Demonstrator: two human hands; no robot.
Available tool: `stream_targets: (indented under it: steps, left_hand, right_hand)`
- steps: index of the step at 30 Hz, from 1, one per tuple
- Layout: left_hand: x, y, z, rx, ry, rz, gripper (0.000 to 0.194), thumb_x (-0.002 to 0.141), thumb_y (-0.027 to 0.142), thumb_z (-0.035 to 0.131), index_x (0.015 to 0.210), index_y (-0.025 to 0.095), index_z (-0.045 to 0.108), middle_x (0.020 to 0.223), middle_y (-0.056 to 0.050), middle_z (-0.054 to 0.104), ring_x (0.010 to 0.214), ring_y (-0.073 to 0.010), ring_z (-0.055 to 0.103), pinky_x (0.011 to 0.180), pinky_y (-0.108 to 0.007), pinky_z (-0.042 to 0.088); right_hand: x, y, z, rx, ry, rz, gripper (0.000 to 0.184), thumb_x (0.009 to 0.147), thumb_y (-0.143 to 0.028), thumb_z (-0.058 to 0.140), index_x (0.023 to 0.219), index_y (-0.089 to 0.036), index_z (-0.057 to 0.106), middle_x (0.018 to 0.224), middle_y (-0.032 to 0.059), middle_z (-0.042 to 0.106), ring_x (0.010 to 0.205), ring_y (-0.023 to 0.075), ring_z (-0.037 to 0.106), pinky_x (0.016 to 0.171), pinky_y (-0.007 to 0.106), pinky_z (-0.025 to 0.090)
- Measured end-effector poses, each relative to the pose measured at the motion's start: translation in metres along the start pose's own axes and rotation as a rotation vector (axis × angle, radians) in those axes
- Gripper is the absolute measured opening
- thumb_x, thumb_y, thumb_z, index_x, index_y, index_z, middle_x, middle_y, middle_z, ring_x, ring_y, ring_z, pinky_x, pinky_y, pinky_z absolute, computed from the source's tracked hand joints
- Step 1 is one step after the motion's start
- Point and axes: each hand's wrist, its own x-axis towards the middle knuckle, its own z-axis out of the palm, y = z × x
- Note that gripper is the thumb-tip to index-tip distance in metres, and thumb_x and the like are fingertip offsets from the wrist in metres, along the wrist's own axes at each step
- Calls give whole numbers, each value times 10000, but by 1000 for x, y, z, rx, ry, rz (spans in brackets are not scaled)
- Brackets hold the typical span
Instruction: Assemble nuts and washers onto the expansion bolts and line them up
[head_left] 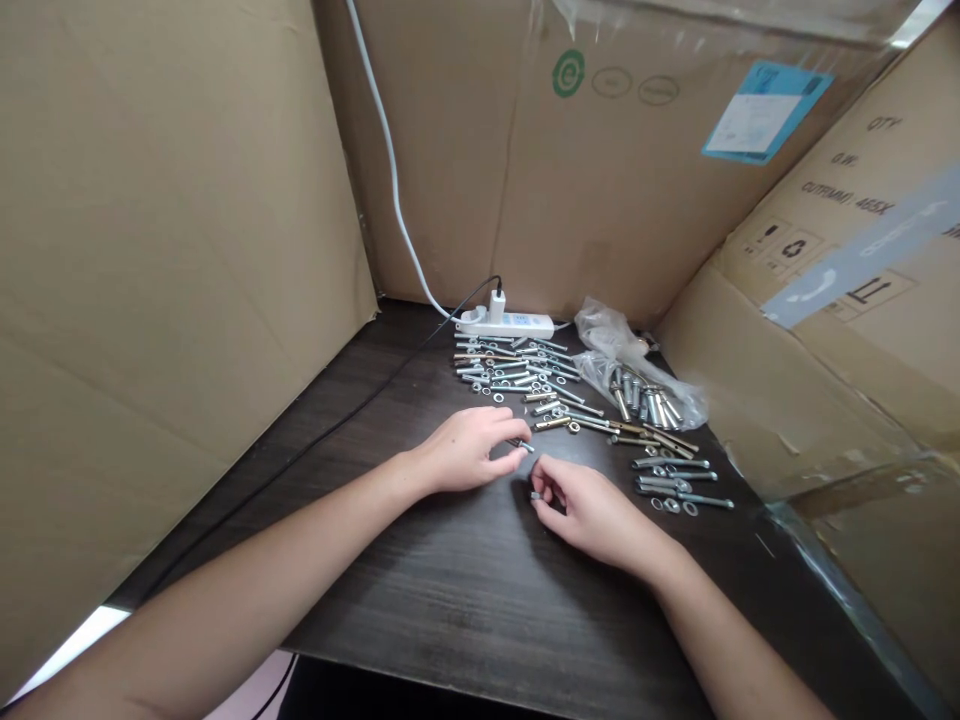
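My left hand (pixel 472 450) rests on the dark wooden table (pixel 450 590) with its fingers pinched on a small metal bolt (pixel 523 445). Just to its right, my right hand (pixel 585 510) is curled with thumb and fingers closed on a small nut (pixel 535 495). The two hands are a few centimetres apart. Beyond them lie several bolts, sleeves and washers (pixel 517 375) spread in rows, with another group (pixel 675 485) to the right of my right hand.
A clear plastic bag (pixel 637 385) holding more bolts lies at the back right. A white power strip (pixel 506 323) with a plugged charger and cables sits at the back. Cardboard boxes (pixel 172 270) wall in the table on the left, back and right.
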Motion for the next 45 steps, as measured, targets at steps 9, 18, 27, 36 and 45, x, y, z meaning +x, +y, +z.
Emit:
stream_targets:
  steps: [9, 18, 27, 36, 45]
  left_hand:
    - [-1, 0, 2, -27, -46, 19, 206, 920, 360, 463, 993, 212, 585, 862, -8, 564, 822, -149, 540, 734, -244, 401]
    - [-1, 4, 0, -33, -76, 52, 257, 945, 393, 417, 989, 201, 583, 822, -14, 581, 779, -152, 542, 724, -259, 390]
    - [0, 3, 0, -17, -70, 22, 236, 947, 361, 415, 1041, 211, 571, 881, -17, 614, 832, -168, 548, 754, -278, 391]
    - [-2, 5, 1, -32, -49, 24, 227, 941, 354, 425, 1024, 205, 576, 868, -16, 617, 823, -163, 558, 743, -269, 403]
    - [-1, 7, 4, -142, -26, -5, 218, 943, 332, 432, 1065, 197, 553, 1009, -27, 641, 910, -159, 591, 792, -249, 429]
  right_hand:
    - [5, 4, 2, 186, 175, -12, 70, 851, -261, 517, 829, -194, 516, 683, -13, 511, 596, 115, 448, 553, 232, 363]
    - [7, 6, -1, 237, 269, -22, 143, 882, -307, 500, 870, -177, 560, 716, 11, 542, 631, 125, 481, 571, 236, 397]
    - [4, 5, -3, 283, 345, -34, 174, 892, -326, 505, 867, -168, 574, 723, 13, 555, 624, 125, 479, 590, 245, 396]
    - [5, 6, -2, 288, 344, -76, 202, 924, -324, 466, 931, -176, 604, 871, 39, 639, 760, 156, 571, 697, 264, 434]
    - [6, 4, 2, 280, 424, -117, 161, 910, -292, 503, 953, -187, 616, 890, 46, 615, 728, 143, 560, 668, 267, 449]
